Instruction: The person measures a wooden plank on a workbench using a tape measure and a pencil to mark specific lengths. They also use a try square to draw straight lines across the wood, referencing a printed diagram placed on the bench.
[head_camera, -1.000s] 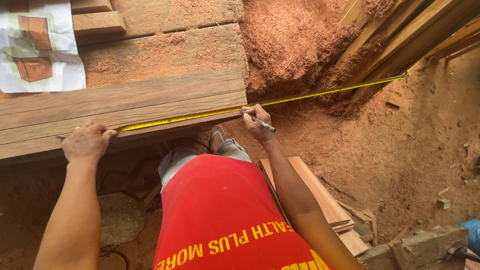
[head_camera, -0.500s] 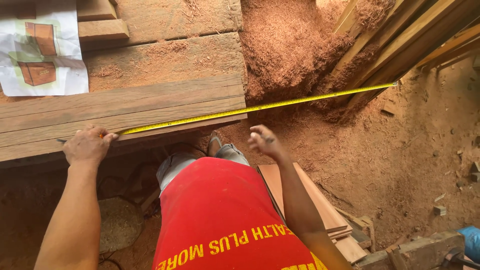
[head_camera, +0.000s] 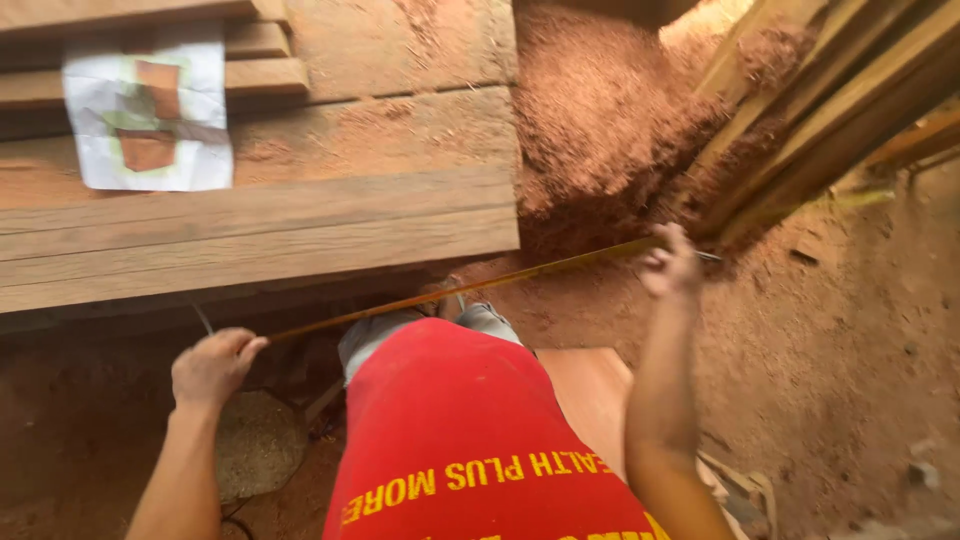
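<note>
My left hand (head_camera: 213, 366) is closed around the case of a tape measure, below the front edge of a long wooden plank (head_camera: 260, 235) on the bench. The yellow tape blade (head_camera: 460, 290) runs from it up to the right, off the plank and in the air over my legs. It ends at my right hand (head_camera: 668, 264), raised at the right. That hand grips a pencil (head_camera: 706, 257) whose tip pokes out to the right, and its fingers meet the blade's end. The picture is blurred by motion.
A paper sheet with drawings of brown boxes (head_camera: 150, 120) lies on the bench's rear planks. A heap of reddish sawdust (head_camera: 610, 110) sits past the bench end, with long boards (head_camera: 830, 100) leaning at the upper right. A flat board (head_camera: 592, 392) and a round stone (head_camera: 256, 442) lie on the dirt floor.
The tape has come off the plank and now hangs lower, in front of the bench. My left hand dropped below the plank's edge. My right hand swung right to the blade's end.
</note>
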